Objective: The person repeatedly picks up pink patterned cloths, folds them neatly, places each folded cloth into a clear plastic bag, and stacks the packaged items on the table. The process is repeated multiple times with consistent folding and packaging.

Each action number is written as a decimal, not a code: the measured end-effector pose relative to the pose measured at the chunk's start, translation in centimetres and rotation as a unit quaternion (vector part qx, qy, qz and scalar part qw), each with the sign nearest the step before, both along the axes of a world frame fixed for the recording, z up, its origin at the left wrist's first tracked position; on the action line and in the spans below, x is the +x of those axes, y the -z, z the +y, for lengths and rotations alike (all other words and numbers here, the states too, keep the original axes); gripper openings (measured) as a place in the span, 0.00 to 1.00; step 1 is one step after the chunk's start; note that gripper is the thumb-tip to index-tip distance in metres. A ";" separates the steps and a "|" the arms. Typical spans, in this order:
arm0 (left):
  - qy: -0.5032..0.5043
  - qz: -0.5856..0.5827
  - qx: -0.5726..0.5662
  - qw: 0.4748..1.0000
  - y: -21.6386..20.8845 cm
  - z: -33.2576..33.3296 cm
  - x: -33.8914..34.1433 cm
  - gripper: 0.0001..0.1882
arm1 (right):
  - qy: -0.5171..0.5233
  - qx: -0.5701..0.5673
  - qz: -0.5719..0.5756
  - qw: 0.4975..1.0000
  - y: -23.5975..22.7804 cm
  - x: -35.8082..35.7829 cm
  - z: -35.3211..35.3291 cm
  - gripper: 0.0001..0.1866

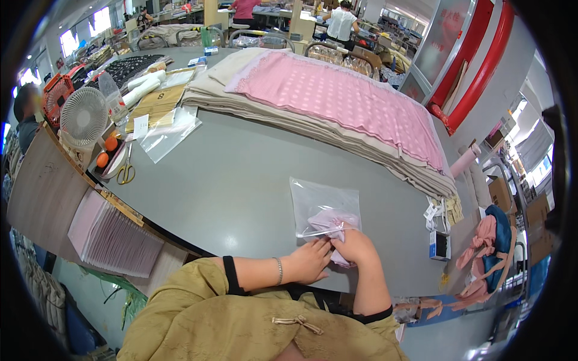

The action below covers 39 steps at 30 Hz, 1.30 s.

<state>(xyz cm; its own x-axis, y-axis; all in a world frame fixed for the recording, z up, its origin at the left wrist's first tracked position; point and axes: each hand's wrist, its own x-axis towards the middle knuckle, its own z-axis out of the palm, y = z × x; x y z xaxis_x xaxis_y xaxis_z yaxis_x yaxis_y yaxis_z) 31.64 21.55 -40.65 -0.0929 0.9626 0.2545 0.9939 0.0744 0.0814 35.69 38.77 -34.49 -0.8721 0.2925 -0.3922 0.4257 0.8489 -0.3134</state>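
My left hand (pixel 310 260) lies low on the grey worktop (pixel 241 180), its fingers stretched out together toward the mouth of the clear plastic bag (pixel 325 207), pinning that near edge so it doesn't slide. My right hand (pixel 355 245) sits just beside it, fingers curled and pinched on the folded pale pink cloth (pixel 330 224), which is partly inside the bag and partly hanging out under my knuckles. The bag lies flat right in front of me, opening toward my body, so both hands can reach it without stretching.

Farther up the worktop sits the tall stack of beige fabric (pixel 313 123) with a pink dotted sheet (pixel 343 96) on top, well apart from my hands. Off to my left are a small white fan (pixel 83 115), yellow-handled scissors (pixel 126 170) and a loose sheet of clear plastic (pixel 168 133), near the edge. A bundle of paper tags (pixel 444 210) rests to my right, near the stack's corner.
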 end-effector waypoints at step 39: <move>0.280 -0.550 -0.132 0.775 -5.0 -4.9 -3.6 0.19 | -0.196 -0.088 0.266 0.940 4.7 3.0 -5.6 0.26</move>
